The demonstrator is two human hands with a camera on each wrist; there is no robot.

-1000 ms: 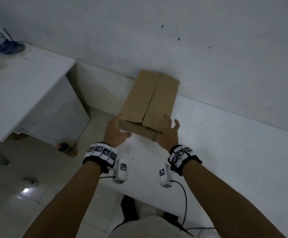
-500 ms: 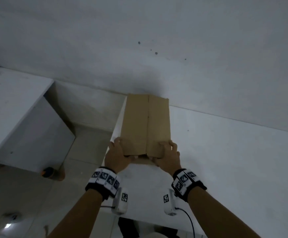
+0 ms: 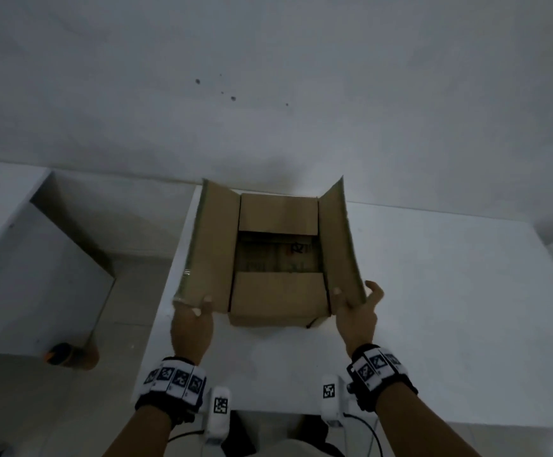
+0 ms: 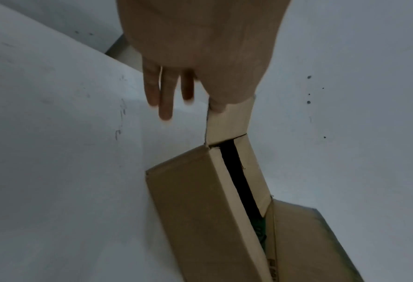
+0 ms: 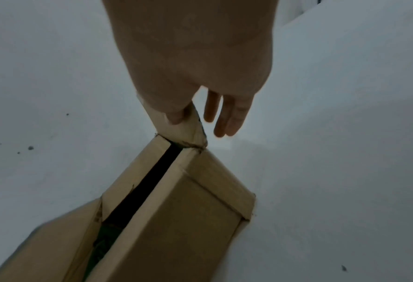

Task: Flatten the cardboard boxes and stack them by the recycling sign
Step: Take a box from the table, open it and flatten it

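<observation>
A brown cardboard box [image 3: 273, 300] sits on the white table [image 3: 433, 308] with its far end against the wall. Its two long top flaps stand spread apart, and the two short inner flaps and a dark interior show between them. My left hand [image 3: 191, 321] pinches the near corner of the left flap [image 3: 209, 245], thumb on top. My right hand [image 3: 356, 311] pinches the near corner of the right flap [image 3: 337, 245]. The left wrist view shows my thumb on the flap [image 4: 227, 124] above the box [image 4: 195, 200]. In the right wrist view the flap [image 5: 183, 129] bends under my thumb.
A second white desk [image 3: 5, 206] stands to the left across a gap of tiled floor. An orange and black object [image 3: 71, 356] lies on the floor by it. The white wall [image 3: 268, 94] rises right behind the box. Bare tabletop stretches to the right.
The box was shut with both hands at the near end of its top seam. Now the two long flaps are pulled open to either side, and the inside shows.
</observation>
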